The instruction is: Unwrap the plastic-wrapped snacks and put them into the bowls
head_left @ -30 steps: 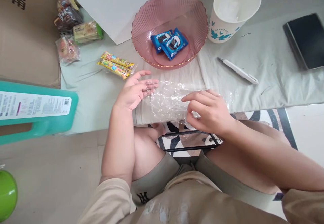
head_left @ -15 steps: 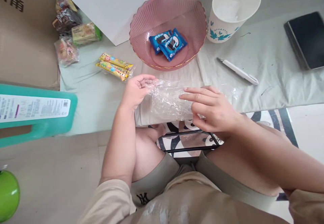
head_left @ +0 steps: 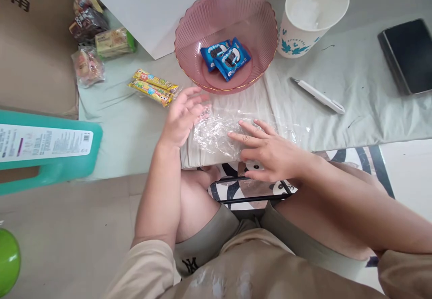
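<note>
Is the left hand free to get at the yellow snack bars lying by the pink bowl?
Probably yes. The left hand rests open on the clear plastic wrap, and the yellow snack bars lie on the cloth just beyond its fingers with nothing between.

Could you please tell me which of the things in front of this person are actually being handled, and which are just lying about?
Being handled:
clear plastic bag, under both hands
left hand, open on its left edge
right hand, flat on it

Lying about:
pink bowl with blue cookie packs
yellow snack bars
paper cup
white pen
dark tablet
</note>
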A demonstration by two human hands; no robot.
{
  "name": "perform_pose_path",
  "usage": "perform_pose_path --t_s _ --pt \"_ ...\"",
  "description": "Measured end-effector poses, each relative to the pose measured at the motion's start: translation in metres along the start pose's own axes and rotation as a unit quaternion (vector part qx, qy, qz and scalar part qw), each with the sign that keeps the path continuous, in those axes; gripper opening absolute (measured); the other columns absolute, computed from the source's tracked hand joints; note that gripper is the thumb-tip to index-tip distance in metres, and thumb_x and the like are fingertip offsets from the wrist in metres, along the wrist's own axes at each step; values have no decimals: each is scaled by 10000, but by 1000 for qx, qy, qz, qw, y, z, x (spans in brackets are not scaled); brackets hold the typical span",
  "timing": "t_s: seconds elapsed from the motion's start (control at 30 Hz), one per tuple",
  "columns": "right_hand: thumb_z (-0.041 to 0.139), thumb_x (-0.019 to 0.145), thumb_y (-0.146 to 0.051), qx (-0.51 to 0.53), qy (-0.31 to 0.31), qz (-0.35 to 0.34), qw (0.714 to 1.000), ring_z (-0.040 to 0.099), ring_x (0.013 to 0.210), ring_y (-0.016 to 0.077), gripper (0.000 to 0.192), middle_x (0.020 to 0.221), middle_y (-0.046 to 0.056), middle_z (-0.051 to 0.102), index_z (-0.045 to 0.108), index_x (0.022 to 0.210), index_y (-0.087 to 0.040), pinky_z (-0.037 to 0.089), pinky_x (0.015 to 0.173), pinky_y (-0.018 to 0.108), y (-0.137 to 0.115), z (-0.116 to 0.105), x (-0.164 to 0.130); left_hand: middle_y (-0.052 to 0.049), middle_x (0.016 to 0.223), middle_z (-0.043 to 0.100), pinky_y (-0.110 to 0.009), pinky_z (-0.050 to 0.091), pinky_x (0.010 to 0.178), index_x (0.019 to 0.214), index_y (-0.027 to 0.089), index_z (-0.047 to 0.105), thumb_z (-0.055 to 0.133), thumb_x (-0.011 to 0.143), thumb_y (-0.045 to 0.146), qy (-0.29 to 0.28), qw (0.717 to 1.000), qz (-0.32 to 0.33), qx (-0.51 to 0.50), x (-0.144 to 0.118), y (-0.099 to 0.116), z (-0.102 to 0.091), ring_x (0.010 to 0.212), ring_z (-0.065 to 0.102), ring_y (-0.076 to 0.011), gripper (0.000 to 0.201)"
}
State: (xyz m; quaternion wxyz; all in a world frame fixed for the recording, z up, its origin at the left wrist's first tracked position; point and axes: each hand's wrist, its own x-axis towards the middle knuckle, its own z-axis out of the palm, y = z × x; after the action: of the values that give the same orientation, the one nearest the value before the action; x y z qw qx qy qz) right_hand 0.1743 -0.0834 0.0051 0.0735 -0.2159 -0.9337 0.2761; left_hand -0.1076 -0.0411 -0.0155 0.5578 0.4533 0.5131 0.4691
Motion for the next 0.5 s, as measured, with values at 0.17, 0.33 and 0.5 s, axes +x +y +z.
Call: perform_pose_path --t_s 0.17,0.33,0.5 --pt "664 915 -363 28 189 -14 981 618 1370 361 122 1317 71 756 727 888 -263 381 1210 642 -1 -11 -4 -50 1143 752 -343 630 900 1190 280 630 878 633 174 -26 998 39 42 -4 0 1 1022 776 -224 619" --pt "718 862 -303 37 341 145 928 732 1157 322 329 1204 120 780 681 1180 -225 571 1003 510 21 -32 -7 -15 1129 752 -319 645 845 1127 304 645 844 669 142 -74 996 49 -1 -13 11 1 943 789 -192 525" --pt "778 797 -452 126 172 163 963 754 1059 293 569 1186 105 788 644 1295 -213 583 898 422 34 -39 -3 7 1076 759 -307 653 756 1088 319 656 877 637 145 -147 988 35 -24 -19 19 3 850 795 -194 531"
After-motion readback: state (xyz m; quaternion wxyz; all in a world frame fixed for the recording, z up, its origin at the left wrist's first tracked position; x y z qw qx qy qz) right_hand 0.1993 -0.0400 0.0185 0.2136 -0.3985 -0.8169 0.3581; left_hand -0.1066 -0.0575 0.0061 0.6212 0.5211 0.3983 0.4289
